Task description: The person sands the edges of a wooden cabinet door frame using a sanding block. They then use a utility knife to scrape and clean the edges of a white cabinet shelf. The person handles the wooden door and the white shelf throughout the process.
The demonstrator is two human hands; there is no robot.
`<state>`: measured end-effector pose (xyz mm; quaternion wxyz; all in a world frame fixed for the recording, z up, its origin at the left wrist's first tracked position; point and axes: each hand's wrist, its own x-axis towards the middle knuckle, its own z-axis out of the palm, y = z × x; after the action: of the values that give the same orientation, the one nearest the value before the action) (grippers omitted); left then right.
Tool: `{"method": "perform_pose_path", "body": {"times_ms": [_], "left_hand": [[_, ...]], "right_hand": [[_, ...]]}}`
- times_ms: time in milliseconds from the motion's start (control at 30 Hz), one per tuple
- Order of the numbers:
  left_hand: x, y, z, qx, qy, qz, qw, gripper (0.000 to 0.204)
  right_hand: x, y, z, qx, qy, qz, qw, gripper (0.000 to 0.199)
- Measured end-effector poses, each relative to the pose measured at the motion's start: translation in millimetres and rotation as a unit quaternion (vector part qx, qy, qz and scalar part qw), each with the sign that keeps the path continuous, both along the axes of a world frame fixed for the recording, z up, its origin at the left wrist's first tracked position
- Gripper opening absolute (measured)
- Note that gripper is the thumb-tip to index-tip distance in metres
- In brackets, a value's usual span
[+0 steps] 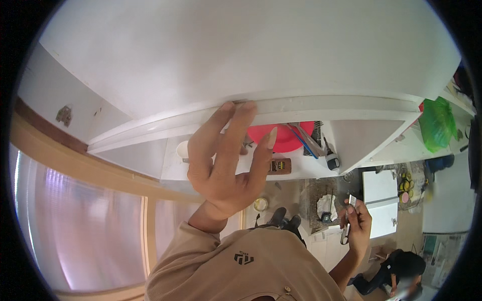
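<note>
My left hand [228, 155] reaches up with its fingers stretched and thumb apart. Two fingertips rest on the front edge of a white cabinet shelf [321, 104]. Below that edge, behind the hand, are a red basin [283, 139], a white cup [183, 149] and a small brown box [280, 166]. My right hand [357, 226] is lower at the right, closed round a slim metal piece [352, 200]. One end of it is pale, the other darker; the fingers cover its middle, and I cannot tell its exact kind.
A tape measure [332, 160] lies at the right of the lower shelf. A green plastic bag [437, 123] hangs at the far right. Below are white cabinet doors [380, 193] and a worktop with tools. Another person [401, 268] crouches at the lower right.
</note>
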<state>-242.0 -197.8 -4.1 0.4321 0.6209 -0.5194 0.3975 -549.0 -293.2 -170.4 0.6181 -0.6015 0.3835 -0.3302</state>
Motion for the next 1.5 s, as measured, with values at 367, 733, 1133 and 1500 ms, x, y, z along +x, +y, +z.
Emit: {"method": "perform_pose_path", "body": {"times_ms": [367,733,1133,1500], "left_hand": [[-25.8,-6.6,23.1,0.126,-0.143,0.147,0.971,0.054],[-38.2,-41.3,25.2,0.085,-0.176,0.07,0.978,0.047],[-69.6,-89.8,26.0,0.03,-0.201,-0.002,0.979,0.042],[-84.7,-121.1,32.1,0.01,-0.204,-0.066,0.977,0.03]], "right_hand": [[34.2,-34.6,-22.4,-0.016,-0.114,0.138,0.984,0.018],[28.5,-39.1,-17.7,-0.023,-0.101,0.141,0.984,0.017],[-2.6,-37.9,-45.3,-0.015,-0.053,0.091,0.994,0.013],[-11.2,-34.5,-38.6,-0.045,-0.066,-0.003,0.997,0.014]]}}
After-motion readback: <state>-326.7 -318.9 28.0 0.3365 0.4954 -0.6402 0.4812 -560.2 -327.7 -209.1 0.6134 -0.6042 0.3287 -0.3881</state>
